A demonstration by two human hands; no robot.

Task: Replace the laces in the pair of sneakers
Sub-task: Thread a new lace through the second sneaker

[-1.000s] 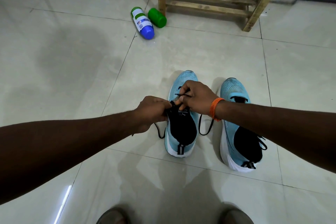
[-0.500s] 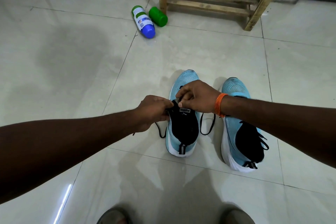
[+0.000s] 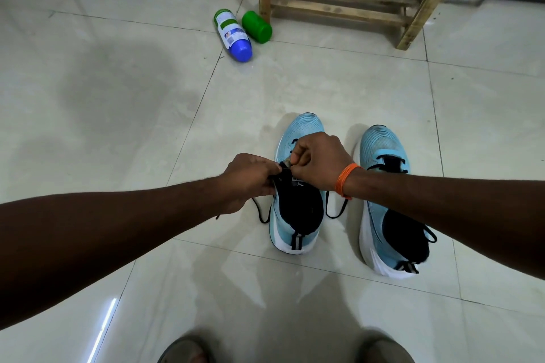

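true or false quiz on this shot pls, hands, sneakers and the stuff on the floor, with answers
1. Both the left hand and the right hand grip the black lace at the tongue of the left sneaker. True.
2. The orange band is on the left wrist. False: it is on the right wrist.
3. The blue-ended bottle stands upright. False: it lies on its side beside the green container.
4. The right sneaker has a black lace in it. True.
5. The sneakers sit on the wooden stand. False: they are on the tiled floor, nearer than the stand.
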